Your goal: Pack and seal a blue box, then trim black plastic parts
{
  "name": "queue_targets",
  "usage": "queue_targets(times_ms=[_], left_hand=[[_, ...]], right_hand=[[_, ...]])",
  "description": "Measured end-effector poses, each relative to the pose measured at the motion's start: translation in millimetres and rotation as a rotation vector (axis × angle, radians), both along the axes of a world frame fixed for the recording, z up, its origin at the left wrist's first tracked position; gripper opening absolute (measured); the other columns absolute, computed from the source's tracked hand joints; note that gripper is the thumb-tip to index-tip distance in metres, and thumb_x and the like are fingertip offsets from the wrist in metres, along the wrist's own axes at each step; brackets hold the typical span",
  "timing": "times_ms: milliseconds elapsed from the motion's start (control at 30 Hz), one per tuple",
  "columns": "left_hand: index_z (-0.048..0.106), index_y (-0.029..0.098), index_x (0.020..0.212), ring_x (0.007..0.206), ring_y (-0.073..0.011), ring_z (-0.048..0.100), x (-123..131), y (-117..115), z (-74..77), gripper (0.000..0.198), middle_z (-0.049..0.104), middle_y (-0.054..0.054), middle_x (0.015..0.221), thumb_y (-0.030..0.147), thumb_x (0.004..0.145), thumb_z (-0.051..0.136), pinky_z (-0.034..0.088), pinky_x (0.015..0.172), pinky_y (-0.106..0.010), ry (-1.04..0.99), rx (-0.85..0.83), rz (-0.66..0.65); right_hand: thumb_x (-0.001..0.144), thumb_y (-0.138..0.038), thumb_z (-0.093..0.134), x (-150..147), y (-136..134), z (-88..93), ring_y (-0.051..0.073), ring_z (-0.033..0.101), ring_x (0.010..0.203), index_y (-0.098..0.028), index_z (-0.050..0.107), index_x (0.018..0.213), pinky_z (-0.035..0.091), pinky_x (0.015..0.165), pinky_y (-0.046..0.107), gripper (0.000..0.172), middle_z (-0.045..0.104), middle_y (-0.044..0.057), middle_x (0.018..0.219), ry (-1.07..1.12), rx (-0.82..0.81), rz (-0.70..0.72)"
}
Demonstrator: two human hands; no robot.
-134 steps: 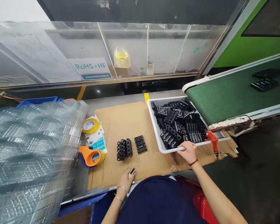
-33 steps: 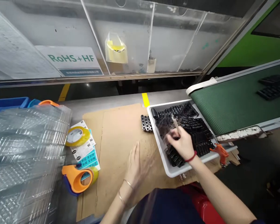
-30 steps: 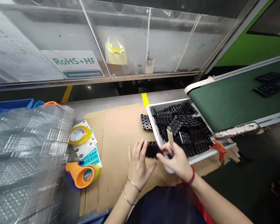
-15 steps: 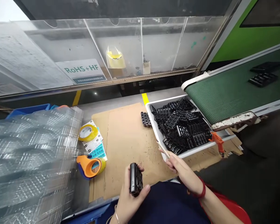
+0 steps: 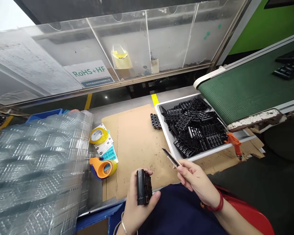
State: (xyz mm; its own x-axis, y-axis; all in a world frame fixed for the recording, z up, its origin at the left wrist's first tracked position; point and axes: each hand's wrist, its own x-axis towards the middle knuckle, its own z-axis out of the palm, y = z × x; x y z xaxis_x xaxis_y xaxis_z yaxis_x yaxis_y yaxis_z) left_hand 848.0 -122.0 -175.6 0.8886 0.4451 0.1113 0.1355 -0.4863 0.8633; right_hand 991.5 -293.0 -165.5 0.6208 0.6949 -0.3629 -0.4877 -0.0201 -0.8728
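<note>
Though near tray rim [image 5: 171, 147], right hand's [image 5: 197, 180] craft knife [image 5: 171, 157]

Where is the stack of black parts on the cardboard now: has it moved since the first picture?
Yes: the stack of black parts has moved farther from the person, across the cardboard sheet to beside the white tray's far corner.

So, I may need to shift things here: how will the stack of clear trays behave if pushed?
The clear trays look thin-walled, so probably light and flexible. Their glossy nested layers may slide, so the stack could shift or lean.
</note>
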Motion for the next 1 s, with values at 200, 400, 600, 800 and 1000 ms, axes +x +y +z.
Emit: queue_targets(times_ms=[200, 400, 600, 800, 1000], left_hand=[[0.042, 0.031, 0.126, 0.108, -0.0209, 0.063, 2, -2, 0.0, 0.049, 0.060, -0.003, 0.111, 0.038, 0.086, 0.069, 0.053, 0.099, -0.041, -0.015, -0.028, 0.026], [0.046, 0.029, 0.121, 0.107, -0.0213, 0.064, 4, -2, 5.2, 0.046, 0.060, -0.004, 0.110, 0.036, 0.084, 0.072, 0.054, 0.097, -0.040, -0.017, -0.026, 0.011], [0.048, 0.027, 0.120, 0.107, -0.0219, 0.064, 6, -2, 11.1, 0.045, 0.061, -0.005, 0.110, 0.035, 0.083, 0.072, 0.055, 0.097, -0.041, -0.013, -0.028, -0.007], [0.047, 0.028, 0.121, 0.108, -0.0216, 0.064, 5, -1, 10.4, 0.047, 0.061, -0.004, 0.111, 0.035, 0.083, 0.072, 0.054, 0.097, -0.041, -0.007, -0.020, -0.004], [0.051, 0.026, 0.119, 0.112, -0.0257, 0.064, 8, -1, 16.4, 0.052, 0.063, -0.007, 0.114, 0.037, 0.077, 0.079, 0.053, 0.099, -0.044, -0.005, -0.079, 0.010]], right_hand=[[0.086, -0.068, 0.061, -1, -8, 3.3, 0.006, 0.031, 0.041, -0.016, 0.062, 0.103, 0.021, 0.040, 0.021, 0.054, 0.048, -0.006, 0.057, -0.048, -0.004, 0.036], [0.089, -0.064, 0.061, -2, -12, 4.4, 0.007, 0.029, 0.047, -0.016, 0.065, 0.103, 0.019, 0.042, 0.022, 0.051, 0.041, -0.006, 0.056, -0.064, 0.003, 0.064], [0.090, -0.059, 0.063, -3, -14, 3.9, 0.009, 0.030, 0.051, -0.015, 0.068, 0.099, 0.020, 0.046, 0.024, 0.045, 0.036, -0.006, 0.056, -0.110, -0.012, 0.028], [0.092, -0.058, 0.061, -5, -16, 3.1, 0.008, 0.033, 0.049, -0.016, 0.067, 0.102, 0.020, 0.043, 0.023, 0.043, 0.042, -0.005, 0.057, -0.138, -0.051, 0.038], [0.088, -0.061, 0.063, 12, -25, 16.8, 0.012, 0.058, 0.044, -0.027, 0.046, 0.133, 0.046, 0.043, 0.024, 0.060, 0.069, 0.002, 0.082, -0.189, -0.076, -0.192]])
